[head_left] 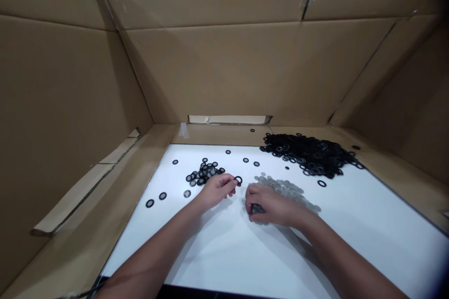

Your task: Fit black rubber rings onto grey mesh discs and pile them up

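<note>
Left hand (218, 190) tight on black ring (241, 180), curled right hand (267, 203) over grey discs (289, 189), grip unclear

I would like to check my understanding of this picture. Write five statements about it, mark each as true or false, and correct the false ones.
1. The left hand holds a black ring at its fingertips. True.
2. The big pile of black rings lies farther back than the grey discs. True.
3. The right hand is in that big black pile. False: it is at the grey discs.
4. A cardboard wall stands behind the white surface. True.
5. The rings with grey centres form one straight row. False: many lie in a loose cluster, others scattered around it.
</note>
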`<state>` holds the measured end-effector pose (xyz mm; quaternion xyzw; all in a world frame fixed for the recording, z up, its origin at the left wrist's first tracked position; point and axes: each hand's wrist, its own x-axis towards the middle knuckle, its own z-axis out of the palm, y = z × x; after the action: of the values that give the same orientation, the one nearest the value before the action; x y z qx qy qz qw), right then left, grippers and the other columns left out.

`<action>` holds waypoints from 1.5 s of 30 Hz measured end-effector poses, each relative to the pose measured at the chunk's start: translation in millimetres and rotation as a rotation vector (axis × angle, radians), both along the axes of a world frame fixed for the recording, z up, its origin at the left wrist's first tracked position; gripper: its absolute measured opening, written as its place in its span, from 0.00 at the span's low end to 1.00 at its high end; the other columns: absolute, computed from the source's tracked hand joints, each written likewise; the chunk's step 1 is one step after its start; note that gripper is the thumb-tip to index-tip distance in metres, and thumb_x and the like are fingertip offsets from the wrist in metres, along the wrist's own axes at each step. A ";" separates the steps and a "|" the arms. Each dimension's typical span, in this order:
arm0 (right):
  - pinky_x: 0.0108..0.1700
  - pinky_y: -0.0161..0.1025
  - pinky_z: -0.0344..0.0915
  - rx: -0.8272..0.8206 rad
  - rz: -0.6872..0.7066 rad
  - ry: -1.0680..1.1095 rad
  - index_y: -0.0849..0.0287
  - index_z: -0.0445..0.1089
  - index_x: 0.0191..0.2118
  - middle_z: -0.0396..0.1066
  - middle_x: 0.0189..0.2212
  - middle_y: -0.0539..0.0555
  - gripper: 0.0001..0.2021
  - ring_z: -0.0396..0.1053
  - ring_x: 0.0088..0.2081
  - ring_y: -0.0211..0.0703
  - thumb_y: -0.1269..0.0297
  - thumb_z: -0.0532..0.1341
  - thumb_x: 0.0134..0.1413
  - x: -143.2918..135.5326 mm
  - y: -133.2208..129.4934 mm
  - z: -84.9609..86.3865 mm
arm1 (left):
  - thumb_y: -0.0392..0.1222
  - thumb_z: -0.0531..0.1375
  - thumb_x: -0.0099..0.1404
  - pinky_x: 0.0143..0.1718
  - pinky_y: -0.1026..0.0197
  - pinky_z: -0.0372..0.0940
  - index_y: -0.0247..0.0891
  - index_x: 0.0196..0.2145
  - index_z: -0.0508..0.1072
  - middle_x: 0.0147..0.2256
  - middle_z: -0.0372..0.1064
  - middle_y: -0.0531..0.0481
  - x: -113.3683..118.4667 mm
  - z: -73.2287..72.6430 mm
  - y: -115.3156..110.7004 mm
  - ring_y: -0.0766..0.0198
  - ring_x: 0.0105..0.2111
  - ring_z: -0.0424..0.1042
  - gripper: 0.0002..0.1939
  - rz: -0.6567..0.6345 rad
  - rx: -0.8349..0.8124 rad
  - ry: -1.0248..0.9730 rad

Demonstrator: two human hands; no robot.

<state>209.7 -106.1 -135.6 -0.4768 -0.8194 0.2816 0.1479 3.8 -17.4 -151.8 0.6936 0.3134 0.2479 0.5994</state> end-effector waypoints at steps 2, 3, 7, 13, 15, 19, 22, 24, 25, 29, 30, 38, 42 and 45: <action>0.47 0.43 0.62 -0.026 0.018 0.053 0.54 0.75 0.33 0.69 0.39 0.52 0.02 0.66 0.44 0.48 0.66 0.67 0.51 -0.3 0.0 0.8 | 0.56 0.58 0.62 0.26 0.66 0.59 0.36 0.29 0.70 0.25 0.66 0.53 0.1 1.3 -0.5 0.68 0.24 0.64 0.18 0.000 -0.001 0.001; 0.45 0.42 0.62 -0.047 0.028 0.084 0.54 0.75 0.33 0.70 0.38 0.52 0.02 0.67 0.43 0.47 0.66 0.67 0.52 -0.5 0.1 1.5 | 0.56 0.58 0.62 0.26 0.66 0.59 0.36 0.29 0.71 0.25 0.66 0.52 0.0 1.8 -0.7 0.68 0.24 0.64 0.18 0.001 0.000 0.002; 0.35 0.38 0.63 -0.162 -0.027 0.204 0.55 0.74 0.32 0.72 0.32 0.50 0.03 0.68 0.33 0.42 0.63 0.65 0.54 -0.3 1.2 4.9 | 0.57 0.58 0.62 0.26 0.66 0.59 0.36 0.31 0.72 0.25 0.67 0.52 -0.8 2.7 -0.9 0.68 0.24 0.64 0.19 0.009 0.009 0.007; 0.32 0.38 0.64 -0.135 -0.332 0.548 0.55 0.71 0.37 0.70 0.29 0.49 0.09 0.67 0.30 0.41 0.58 0.65 0.54 -0.1 6.4 4.3 | 0.55 0.63 0.59 0.26 0.65 0.64 0.36 0.30 0.73 0.26 0.68 0.51 -1.7 7.1 -3.8 0.67 0.25 0.67 0.17 0.047 0.034 0.009; 0.33 0.38 0.65 -0.095 -0.414 0.676 0.56 0.70 0.40 0.70 0.30 0.49 0.11 0.67 0.31 0.41 0.56 0.66 0.53 -2.1 9.0 3.1 | 0.54 0.64 0.58 0.26 0.64 0.66 0.35 0.32 0.73 0.26 0.70 0.50 -0.7 8.4 -6.0 0.67 0.24 0.68 0.17 0.068 -0.013 -0.012; 0.34 0.38 0.65 0.012 -0.515 0.779 0.56 0.71 0.40 0.69 0.29 0.49 0.11 0.68 0.32 0.41 0.56 0.66 0.54 -9.9 12.4 -0.8 | 0.52 0.67 0.56 0.30 0.62 0.70 0.33 0.33 0.73 0.28 0.72 0.48 3.1 8.7 -11.0 0.64 0.28 0.72 0.18 0.059 -0.176 -0.133; 0.35 0.38 0.65 0.059 -0.554 0.758 0.56 0.71 0.38 0.69 0.30 0.50 0.10 0.68 0.33 0.42 0.56 0.66 0.54 -16.6 12.4 -3.1 | 0.51 0.69 0.54 0.32 0.59 0.71 0.33 0.33 0.72 0.30 0.74 0.46 5.6 9.4 -15.0 0.61 0.31 0.75 0.19 0.031 -0.286 -0.220; 0.35 0.39 0.65 0.096 -0.571 0.707 0.56 0.71 0.37 0.70 0.31 0.51 0.09 0.68 0.33 0.43 0.56 0.65 0.55 -19.7 11.9 -3.5 | 0.51 0.69 0.54 0.34 0.58 0.72 0.32 0.34 0.72 0.31 0.74 0.46 6.4 10.8 -17.1 0.61 0.31 0.75 0.19 0.019 -0.317 -0.249; 0.36 0.40 0.65 0.116 -0.575 0.676 0.55 0.71 0.37 0.70 0.31 0.51 0.09 0.68 0.34 0.43 0.57 0.65 0.56 -20.6 11.7 -3.4 | 0.50 0.69 0.54 0.34 0.58 0.72 0.32 0.34 0.72 0.31 0.74 0.46 6.6 11.6 -17.8 0.61 0.32 0.75 0.19 0.017 -0.319 -0.261; 0.38 0.41 0.65 0.158 -0.570 0.603 0.55 0.72 0.37 0.71 0.35 0.53 0.07 0.68 0.36 0.44 0.58 0.64 0.56 -21.6 12.2 -3.4 | 0.50 0.68 0.56 0.34 0.58 0.72 0.32 0.33 0.72 0.30 0.74 0.46 7.1 12.4 -18.8 0.61 0.32 0.75 0.18 0.032 -0.290 -0.289; 0.38 0.41 0.65 0.155 -0.568 0.604 0.55 0.72 0.37 0.70 0.35 0.53 0.07 0.68 0.36 0.44 0.58 0.64 0.56 -21.5 12.6 -3.9 | 0.51 0.68 0.56 0.34 0.58 0.72 0.32 0.33 0.72 0.30 0.74 0.47 7.3 11.7 -18.8 0.61 0.32 0.75 0.18 0.033 -0.284 -0.290; 0.33 0.37 0.63 -0.007 -0.518 0.739 0.57 0.71 0.39 0.68 0.30 0.51 0.12 0.66 0.32 0.41 0.54 0.65 0.55 -20.6 14.8 -7.2 | 0.51 0.68 0.56 0.32 0.59 0.72 0.33 0.33 0.72 0.29 0.73 0.48 9.1 4.8 -17.4 0.61 0.32 0.75 0.18 0.033 -0.221 -0.313; 0.29 0.35 0.59 -0.028 -0.508 0.751 0.57 0.70 0.36 0.65 0.27 0.48 0.11 0.63 0.29 0.38 0.55 0.65 0.54 -21.4 14.4 -5.0 | 0.50 0.67 0.57 0.32 0.60 0.72 0.33 0.32 0.72 0.29 0.73 0.47 7.9 3.8 -15.9 0.61 0.31 0.75 0.17 0.027 -0.180 -0.292; 0.28 0.35 0.58 -0.024 -0.513 0.759 0.56 0.68 0.34 0.63 0.26 0.47 0.11 0.61 0.28 0.38 0.55 0.65 0.54 -22.1 13.7 -4.5 | 0.49 0.66 0.59 0.32 0.60 0.72 0.33 0.32 0.73 0.29 0.74 0.47 7.3 3.8 -16.7 0.61 0.31 0.75 0.15 0.043 -0.131 -0.266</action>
<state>187.6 -92.3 -140.0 -0.5291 -0.5596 0.4001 0.4969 11.2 -34.0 -148.0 0.6069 0.2615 0.3294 0.6744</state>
